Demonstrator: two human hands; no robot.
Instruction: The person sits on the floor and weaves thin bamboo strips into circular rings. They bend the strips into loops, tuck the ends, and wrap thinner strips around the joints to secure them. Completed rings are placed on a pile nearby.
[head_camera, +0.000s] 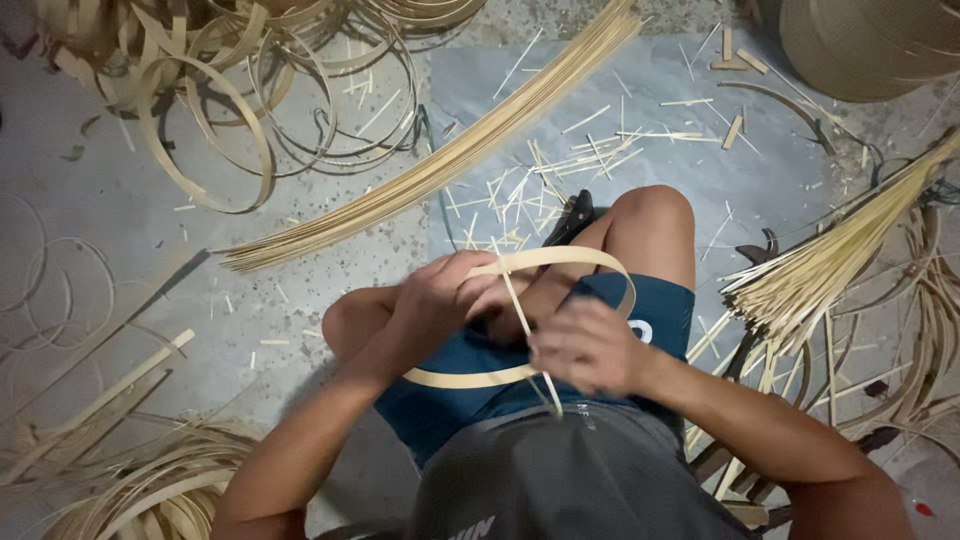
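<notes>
- Far out to the left of the hands, a heap of bamboo hoops (215, 95) is lying on the concrete floor (110, 215), with flat bamboo slats (95, 400) resting lower down on the same side.
- Up and to the left of the hands, a long bundle of thin bamboo strips (440, 165) is running slantwise across the floor.
- The left hand (440, 295) is curling shut over the near left part of a bamboo strip ring (590, 262), its fingers pressing the band where the ends are overlapping.
- The ring is sitting between the two hands, just above the person's lap, its far arc rising over the knee (650, 215) and its near arc passing under the left wrist across the blue shorts (450, 405).
- The right hand (590, 348) is pinching a narrow bamboo sliver (522, 310) that is crossing the ring from its top edge down toward the waist; the hand is slightly blurred.
- Above the hands, short bamboo offcuts (530, 185) are littering the floor.
- To the right of the hands, a fanned sheaf of split bamboo sticks (830, 265) is pointing its cut ends toward the knee.
- Far up to the right, a woven basket (870, 45) is showing at the edge.
</notes>
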